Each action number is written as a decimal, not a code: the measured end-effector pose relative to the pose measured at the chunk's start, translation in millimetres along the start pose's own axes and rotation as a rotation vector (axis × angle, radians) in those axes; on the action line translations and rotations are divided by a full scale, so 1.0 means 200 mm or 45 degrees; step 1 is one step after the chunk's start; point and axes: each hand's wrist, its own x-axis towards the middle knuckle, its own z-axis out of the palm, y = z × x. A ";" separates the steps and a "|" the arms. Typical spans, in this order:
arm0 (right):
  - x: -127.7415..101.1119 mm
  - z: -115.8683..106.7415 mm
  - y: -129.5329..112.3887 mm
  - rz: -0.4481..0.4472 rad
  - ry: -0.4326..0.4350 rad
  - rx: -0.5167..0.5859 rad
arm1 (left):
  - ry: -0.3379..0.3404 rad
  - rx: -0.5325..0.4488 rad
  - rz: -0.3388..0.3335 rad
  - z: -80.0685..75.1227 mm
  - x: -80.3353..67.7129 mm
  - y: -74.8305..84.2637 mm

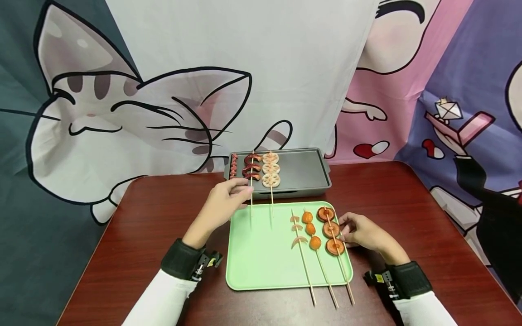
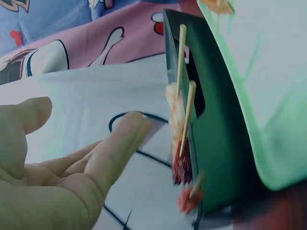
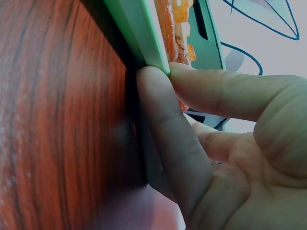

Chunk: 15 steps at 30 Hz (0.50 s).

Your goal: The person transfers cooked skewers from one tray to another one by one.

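Note:
My left hand [image 1: 229,199] is by the front left of a grey griddle [image 1: 302,170], thumb and fingers apart with nothing between them in the left wrist view. Close by on the griddle lie a skewer of dark red curved pieces [image 1: 251,167], a lotus root skewer [image 1: 271,169] and a small pink-red skewer [image 1: 234,166]. My right hand [image 1: 364,233] pinches the right rim of a light green tray [image 1: 261,253] between thumb and finger. Along the tray's right side lie a mushroom-slice skewer [image 1: 331,229], an orange-ball skewer [image 1: 310,229] and a skewer of pale pink curved pieces [image 1: 297,227].
The griddle stands behind the tray on a dark red wooden table [image 1: 163,226]. Skewer sticks stick out over the tray's front edge. A cartoon-printed cloth [image 1: 285,68] hangs behind the table.

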 end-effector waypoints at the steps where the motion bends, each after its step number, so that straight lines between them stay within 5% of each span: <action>1: 0.00 0.00 0.00 0.001 0.001 -0.003 | -0.038 -0.040 -0.032 0.01 0.02 0.00; 9: 0.00 0.00 0.00 0.015 0.003 -0.016 | -0.165 -0.120 -0.261 0.11 0.14 0.00; 15: 0.00 0.00 0.00 0.029 0.015 -0.010 | -0.212 -0.091 -0.353 0.18 0.19 -0.02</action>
